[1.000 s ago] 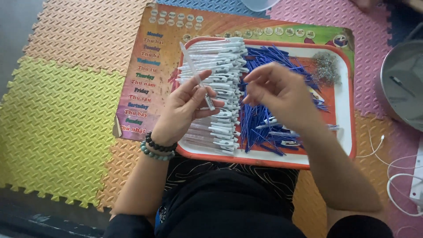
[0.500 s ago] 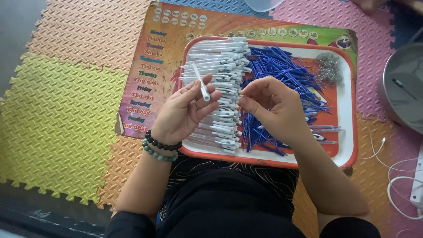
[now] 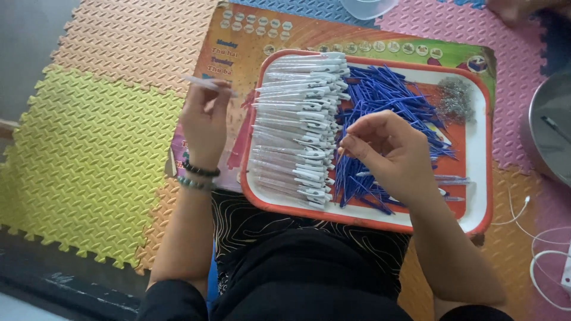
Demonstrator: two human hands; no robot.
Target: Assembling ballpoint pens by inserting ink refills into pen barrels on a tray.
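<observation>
Pinched in the left hand (image 3: 205, 116), a clear pen barrel (image 3: 205, 83) has swung out left of the tray (image 3: 479, 178), off the barrel row (image 3: 297, 125), while the right hand (image 3: 386, 148), fingertips together over the blue refills (image 3: 386, 95), looks ready to pick one.

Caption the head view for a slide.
Left hand lifts a clear pen barrel; right hand hovers over blue refills on tray.

Below me: floor of foam mats (image 3: 89, 148) in yellow, orange and pink. Directly on it I count a printed board (image 3: 238, 53), a metal bowl (image 3: 550, 125), white cable (image 3: 535, 261).
</observation>
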